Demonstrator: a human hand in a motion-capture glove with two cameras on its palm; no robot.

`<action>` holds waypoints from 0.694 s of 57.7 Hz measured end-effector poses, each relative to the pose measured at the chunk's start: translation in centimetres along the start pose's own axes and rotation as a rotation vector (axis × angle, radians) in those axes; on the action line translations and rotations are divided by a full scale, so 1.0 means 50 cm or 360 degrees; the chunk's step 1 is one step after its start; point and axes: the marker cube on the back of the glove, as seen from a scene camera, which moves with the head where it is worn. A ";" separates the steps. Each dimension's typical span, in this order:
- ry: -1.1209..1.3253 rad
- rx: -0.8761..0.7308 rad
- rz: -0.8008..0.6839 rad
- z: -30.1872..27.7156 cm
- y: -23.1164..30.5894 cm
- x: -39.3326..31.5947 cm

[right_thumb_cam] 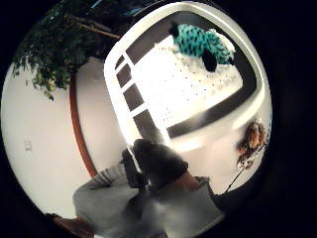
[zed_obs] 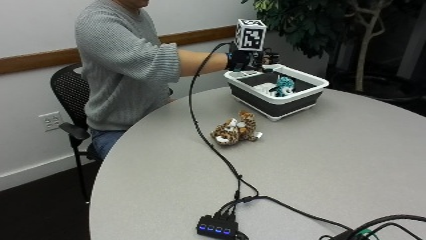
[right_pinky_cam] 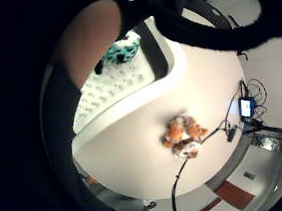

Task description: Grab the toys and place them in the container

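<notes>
A white-rimmed, dark-walled container (zed_obs: 261,100) stands at the far side of the round table. Inside it lies a teal plush toy with black spots (zed_obs: 284,86), on the white dotted floor (right_pinky_cam: 114,85) (right_thumb_cam: 203,43). Two orange spotted plush toys (zed_obs: 235,128) lie together on the table in front of the container (right_pinky_cam: 184,135) (right_thumb_cam: 251,141). My gloved right hand (zed_obs: 247,60) hovers above the container's near-left corner, its fingers relaxed and holding nothing. The palm views look down on the container rim (right_pinky_cam: 145,97) (right_thumb_cam: 116,89).
A black cable (zed_obs: 200,130) runs from the glove across the table (zed_obs: 333,165) past the orange toys to a small hub (zed_obs: 216,230) at the front edge. A potted plant (zed_obs: 319,20) stands behind the container. The person sits on a black chair (zed_obs: 66,95).
</notes>
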 end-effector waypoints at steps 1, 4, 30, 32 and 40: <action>-0.0011 0.0001 -0.0014 -0.002 0.010 0.008; 0.0033 0.0010 0.0064 -0.010 0.041 0.053; -0.0113 -0.0109 0.0678 0.113 0.186 0.359; -0.0092 -0.0183 0.0695 0.165 0.178 0.352; -0.0146 -0.0341 0.0608 0.327 0.177 0.327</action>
